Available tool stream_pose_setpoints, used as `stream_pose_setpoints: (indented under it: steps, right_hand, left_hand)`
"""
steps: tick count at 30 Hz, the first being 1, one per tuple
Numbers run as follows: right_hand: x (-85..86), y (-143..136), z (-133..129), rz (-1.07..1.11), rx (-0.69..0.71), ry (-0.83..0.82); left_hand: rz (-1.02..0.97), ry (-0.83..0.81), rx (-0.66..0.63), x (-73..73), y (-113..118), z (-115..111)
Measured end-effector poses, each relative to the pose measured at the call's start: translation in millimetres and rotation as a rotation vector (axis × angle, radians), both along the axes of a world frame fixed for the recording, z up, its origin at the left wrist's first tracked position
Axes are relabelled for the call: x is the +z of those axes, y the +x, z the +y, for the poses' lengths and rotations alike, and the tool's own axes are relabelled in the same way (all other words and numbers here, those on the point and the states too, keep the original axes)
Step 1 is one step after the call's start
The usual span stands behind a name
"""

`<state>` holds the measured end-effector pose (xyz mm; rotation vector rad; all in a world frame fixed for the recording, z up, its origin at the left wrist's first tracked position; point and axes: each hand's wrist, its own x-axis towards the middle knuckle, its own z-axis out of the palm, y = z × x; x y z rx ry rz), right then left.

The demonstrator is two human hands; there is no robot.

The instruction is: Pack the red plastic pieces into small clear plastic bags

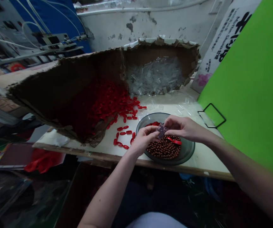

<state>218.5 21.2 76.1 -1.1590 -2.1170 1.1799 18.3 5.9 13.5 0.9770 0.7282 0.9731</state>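
Both hands meet above a grey bowl (189,151) on the pale table. My left hand (145,138) pinches the left side of a small clear patterned packet (161,131). On its right side, the fingers of my right hand (179,127) are closed on the same packet; what is inside it is too small to tell. Below them the bowl holds brown bead strings (164,150) and a few red pieces (174,141). Left of the bowl, several red pieces (119,144) lie on the table in a rough ring.
A torn cardboard box (72,61) spills red pieces (110,98) on its left and holds clear plastic sleeves (156,76) on its right. A green board (252,95) with a black wire frame (212,115) stands at right. The table's front edge (207,173) runs below the bowl.
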Motion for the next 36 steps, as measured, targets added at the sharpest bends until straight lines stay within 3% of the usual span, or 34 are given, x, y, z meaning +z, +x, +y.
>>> stream_pose_setpoints:
  steps: [5,10,16,20,24,31,36]
  right_hand:
    - [0.6,1,7,-0.058,0.055,-0.092]
    - [-25.2,5,14,0.037,-0.032,-0.175]
    - [-71.6,4,16,-0.479,0.125,0.011]
    - [-102.6,12,23,-0.898,0.013,0.071]
    - [-121.4,23,32,-0.995,-0.021,0.065]
    - [-119.5,29,31,-1.040,-0.029,0.007]
    - [-99.1,28,26,-0.960,-0.086,-0.013]
  left_hand:
    - [0.065,-0.027,-0.059,-1.6,-10,4]
    - [-0.045,-0.098,0.044,-5.7,-16,2]
    - [-0.099,-0.092,0.120,-4.8,-16,1]
    - [-0.106,-0.080,0.152,-5.4,-14,2]
    - [-0.133,-0.090,0.167,-2.3,-12,-1]
    - [-0.219,-0.107,0.178,-6.1,-12,-2]
    - [-0.189,-0.103,0.188,-15.2,-8,1]
